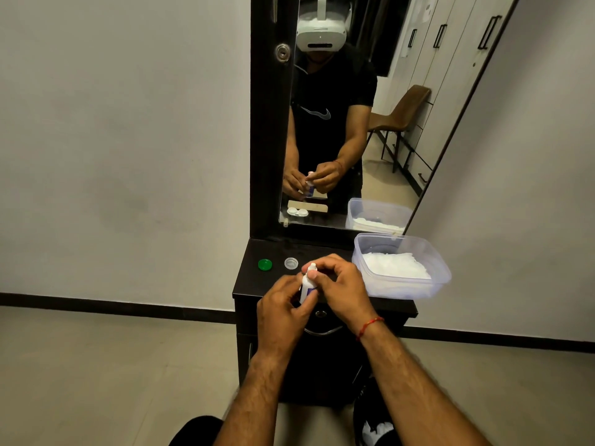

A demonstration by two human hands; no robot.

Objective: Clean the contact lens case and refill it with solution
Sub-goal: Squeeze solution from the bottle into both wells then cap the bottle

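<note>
Head view, lower centre: my left hand (283, 312) grips the solution bottle (307, 284), my right hand (341, 284) pinches its tip. Left of it the green cap (265, 264) and clear cap (291, 263) lie unscrewed; the case (297, 211) shows only in the mirror (380, 175). Refilling, I judge, is not yet done.

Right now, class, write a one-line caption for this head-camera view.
Left hand grips a small solution bottle while the right hand pinches its tip, above a dark dresser.
</note>
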